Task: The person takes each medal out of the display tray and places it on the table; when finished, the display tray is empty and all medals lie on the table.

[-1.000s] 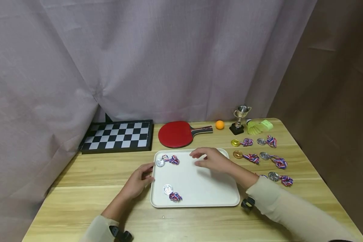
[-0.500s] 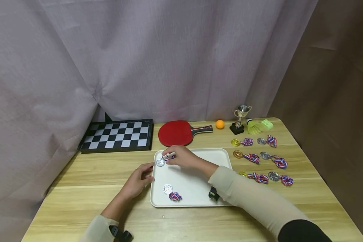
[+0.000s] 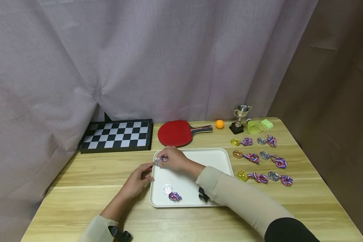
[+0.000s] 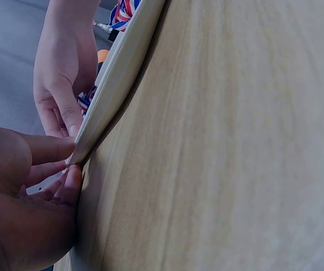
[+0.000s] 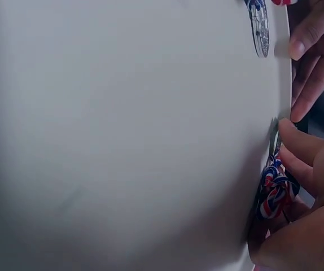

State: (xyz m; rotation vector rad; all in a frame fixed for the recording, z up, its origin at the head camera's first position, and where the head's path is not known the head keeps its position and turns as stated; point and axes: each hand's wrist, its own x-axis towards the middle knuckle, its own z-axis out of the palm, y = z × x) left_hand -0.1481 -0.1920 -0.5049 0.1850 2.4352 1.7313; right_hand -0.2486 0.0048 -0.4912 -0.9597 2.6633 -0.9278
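My right hand (image 3: 174, 159) pinches a silver medal (image 3: 157, 162) at the back left corner of the white tray (image 3: 208, 157). Its knotted red, white and blue ribbon (image 5: 276, 189) lies by my fingers in the right wrist view, and part of the disc is hidden behind them. My left hand (image 3: 135, 182) touches the tray's left edge, thumb and fingers spread along the rim with the fingers loosely bent. A second silver medal (image 3: 167, 189) with a bunched ribbon lies flat near the front left of the tray.
Right of the tray lie several gold and silver medals, among them a gold medal (image 3: 242, 176). Behind stand a chessboard (image 3: 118, 136), red table tennis bat (image 3: 174, 133), orange ball (image 3: 219, 124), trophy cup (image 3: 239, 117), shuttlecock (image 3: 254, 127) and light green block (image 3: 267, 124).
My right hand has moved left across the tray, taken hold of the back silver medal, and shifted it slightly left towards the rim. My left hand has stayed at the edge.
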